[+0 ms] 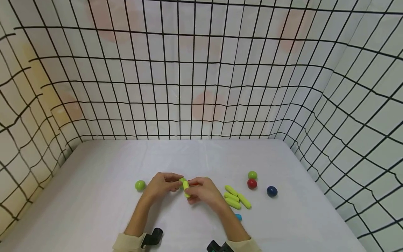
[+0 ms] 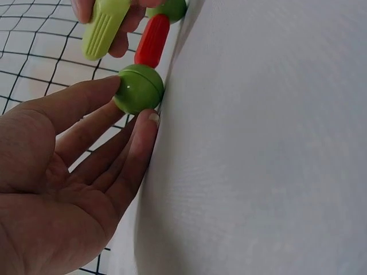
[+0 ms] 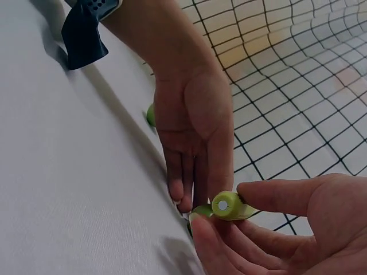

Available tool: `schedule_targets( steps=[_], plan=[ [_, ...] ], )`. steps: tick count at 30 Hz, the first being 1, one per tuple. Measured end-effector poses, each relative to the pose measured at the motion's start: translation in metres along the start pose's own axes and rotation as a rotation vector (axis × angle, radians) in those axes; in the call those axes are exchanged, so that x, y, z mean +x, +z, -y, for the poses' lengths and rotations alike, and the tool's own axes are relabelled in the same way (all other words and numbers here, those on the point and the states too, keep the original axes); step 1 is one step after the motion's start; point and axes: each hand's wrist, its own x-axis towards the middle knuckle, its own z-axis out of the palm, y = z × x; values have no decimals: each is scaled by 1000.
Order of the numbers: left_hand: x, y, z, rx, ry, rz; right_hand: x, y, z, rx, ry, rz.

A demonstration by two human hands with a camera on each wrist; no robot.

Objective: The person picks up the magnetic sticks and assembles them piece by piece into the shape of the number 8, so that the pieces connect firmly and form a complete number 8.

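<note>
My left hand point(image 1: 162, 182) pinches a green ball point(image 2: 139, 90) between thumb and fingers, low over the white table. A short red rod point(image 2: 152, 41) sticks out of that ball. Its far end meets another green ball point(image 2: 172, 8), cut off by the edge of the left wrist view. Close beside it, my right hand point(image 1: 204, 190) grips a ribbed yellow-green rod point(image 1: 186, 189) between thumb and fingertips. In the right wrist view the end of this rod point(image 3: 226, 205) faces the camera, showing a pale round centre. Whether the rod touches the pinched ball, I cannot tell.
Several yellow-green rods point(image 1: 232, 203) lie right of my right hand, near a partly hidden blue piece point(image 1: 238, 217). Beyond them are a green ball point(image 1: 252, 175), a red ball point(image 1: 252, 183) and a dark blue ball point(image 1: 272, 191). Another green ball point(image 1: 140, 185) lies left. Black netting point(image 1: 179, 84) surrounds the table.
</note>
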Motion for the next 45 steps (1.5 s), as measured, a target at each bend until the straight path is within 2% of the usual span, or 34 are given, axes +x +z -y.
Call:
schedule_targets(
  steps=[6, 17, 28, 45],
  plan=[
    [0, -3, 1, -13, -9, 12, 2, -3, 0, -94, 24, -38],
    [-1, -2, 0, -4, -22, 1, 4, -2, -6, -175, 18, 2],
    [0, 0, -2, 18, -58, -5, 4, 3, -12, -134, 18, 43],
    [0, 0, 1, 16, -47, -9, 4, 6, -12, -119, 27, 40]
  ],
)
